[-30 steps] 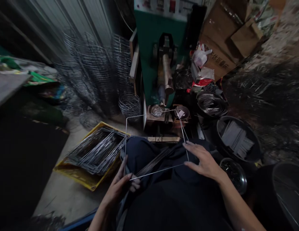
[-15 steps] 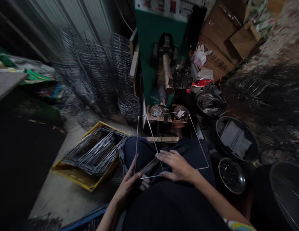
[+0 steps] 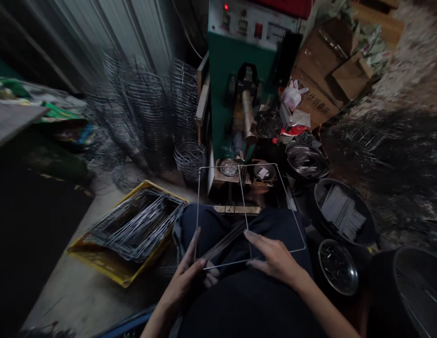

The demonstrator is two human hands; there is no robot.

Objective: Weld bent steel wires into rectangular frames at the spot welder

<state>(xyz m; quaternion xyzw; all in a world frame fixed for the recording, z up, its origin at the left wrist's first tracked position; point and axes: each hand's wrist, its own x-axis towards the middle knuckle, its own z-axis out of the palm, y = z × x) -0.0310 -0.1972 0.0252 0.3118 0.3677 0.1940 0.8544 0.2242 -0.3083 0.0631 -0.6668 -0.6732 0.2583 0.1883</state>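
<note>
A rectangular wire frame (image 3: 197,202) is held over my lap, its far edge near the machine's small shelf. My left hand (image 3: 190,270) grips the frame's near left corner and also holds a bundle of thin wire rods (image 3: 227,239) that slants across the lap. A single wire rod (image 3: 243,197) lies across the middle of the frame, from its far edge to its near edge. My right hand (image 3: 276,258) pinches this rod near its lower end, thumb by the frame's near edge. The frame's right part extends past my right hand.
A green machine (image 3: 221,94) with a metal arm (image 3: 249,112) stands ahead, small dishes (image 3: 264,172) below it. A yellow crate (image 3: 125,277) of wire frames is at left, near stacked wire baskets (image 3: 141,108). Tubs (image 3: 369,234) and a metal bowl (image 3: 338,267) stand at right.
The single rod has moved right along the frame, from slanting near the left side to nearly straight across the middle. My right hand has moved right with it; my left hand keeps its grip.
</note>
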